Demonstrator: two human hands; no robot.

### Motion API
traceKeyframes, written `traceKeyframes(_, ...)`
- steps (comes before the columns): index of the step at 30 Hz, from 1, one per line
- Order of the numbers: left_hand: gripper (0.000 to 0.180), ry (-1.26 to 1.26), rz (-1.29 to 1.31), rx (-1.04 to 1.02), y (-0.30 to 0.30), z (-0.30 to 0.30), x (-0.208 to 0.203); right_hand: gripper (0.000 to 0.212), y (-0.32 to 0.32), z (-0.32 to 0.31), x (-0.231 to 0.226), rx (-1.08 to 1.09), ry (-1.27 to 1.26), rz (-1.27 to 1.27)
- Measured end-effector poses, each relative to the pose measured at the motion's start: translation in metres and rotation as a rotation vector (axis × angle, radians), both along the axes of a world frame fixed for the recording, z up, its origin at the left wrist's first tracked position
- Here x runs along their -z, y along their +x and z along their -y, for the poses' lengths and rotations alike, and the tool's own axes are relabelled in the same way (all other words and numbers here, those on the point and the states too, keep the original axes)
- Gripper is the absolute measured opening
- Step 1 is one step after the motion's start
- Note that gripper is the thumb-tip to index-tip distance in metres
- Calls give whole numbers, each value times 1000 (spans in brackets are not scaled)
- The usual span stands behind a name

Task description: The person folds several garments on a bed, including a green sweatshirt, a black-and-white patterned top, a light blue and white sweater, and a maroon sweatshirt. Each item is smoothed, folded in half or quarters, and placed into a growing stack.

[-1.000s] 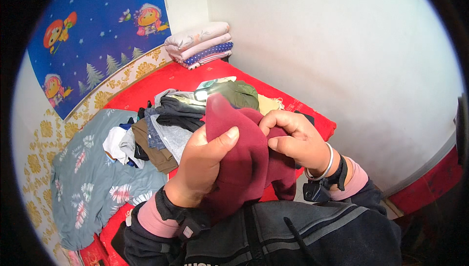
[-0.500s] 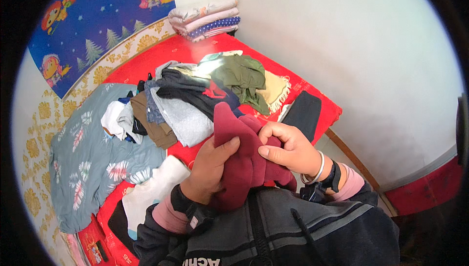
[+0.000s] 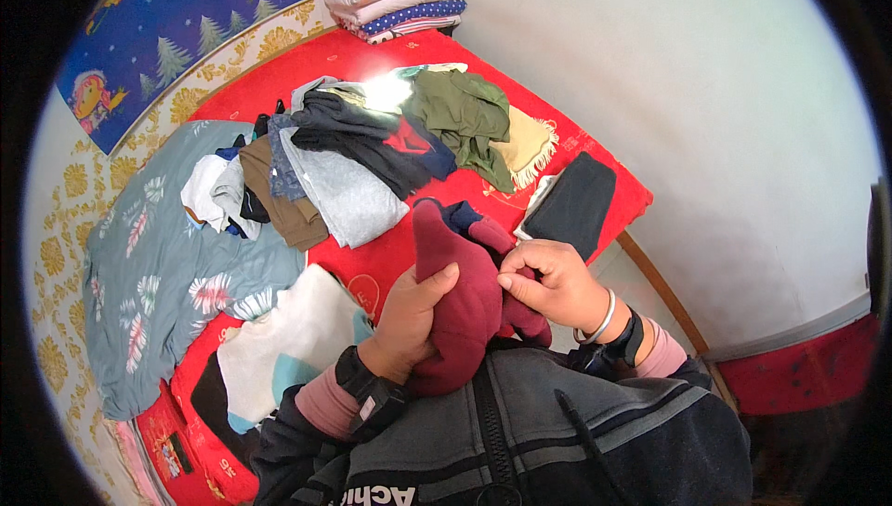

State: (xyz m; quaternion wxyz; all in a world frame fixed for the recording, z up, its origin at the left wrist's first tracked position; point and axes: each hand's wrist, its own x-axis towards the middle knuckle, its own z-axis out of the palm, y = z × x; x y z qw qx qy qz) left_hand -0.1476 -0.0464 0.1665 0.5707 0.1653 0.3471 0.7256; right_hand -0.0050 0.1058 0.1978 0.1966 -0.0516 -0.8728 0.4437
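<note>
maroon garment (image 3: 462, 306) lower end hidden behind jacket, dark blue lining (image 3: 462, 216) mostly covered

Dark grey zip jacket (image 3: 557, 432) w/ black stripes across chest, black zip up the middle, black drawcord just right of zip, white lettering at hem below it. Pink inner cuffs show at both wrists. Left hand (image 3: 409, 320): black wristwatch. Right hand (image 3: 553, 283): thin white bangle, plus black band on jacket side of it.
</note>
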Motion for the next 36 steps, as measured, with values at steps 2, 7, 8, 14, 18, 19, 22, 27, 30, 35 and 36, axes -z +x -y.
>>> traceKeyframes(2, 32, 4, 0, -13, -1, -1, 3, 9, 1, -2, 3, 0, -7, 14)
traceKeyframes(7, 26, 24, 84, -20, -1, -1, 2, 3, 1, -4, 7, -1, -174, -7)
traceKeyframes(8, 26, 3, 61, -36, -1, -1, 1, 3, 1, -4, 7, 10, -223, 6)
traceKeyframes(14, 28, -12, 30, -29, -1, -2, 0, 6, -4, -2, 6, -15, -242, 33)
traceKeyframes(18, 31, -28, -31, -10, -3, -3, 2, 5, -6, -3, 9, -23, -203, 35)
traceKeyframes(19, 31, -45, -4, -6, -3, -3, 2, 4, -5, -5, 10, -32, -241, 42)
traceKeyframes(22, 31, -16, 7, -5, -3, -2, 2, 4, -3, -8, 11, -14, -397, 70)
traceKeyframes(27, 31, -27, -13, -10, -1, -3, 1, 4, -2, -8, 9, -18, -413, 44)
traceKeyframes(30, 31, -29, -29, -1, 0, -3, 1, 2, -3, -5, 7, -48, -247, 23)
traceKeyframes(35, 32, -21, -50, 18, 2, -2, -1, 3, -2, -3, 7, -15, -222, 15)
traceKeyframes(36, 33, -20, -51, 20, 2, -2, -2, 2, -1, -4, 8, -11, -249, 16)
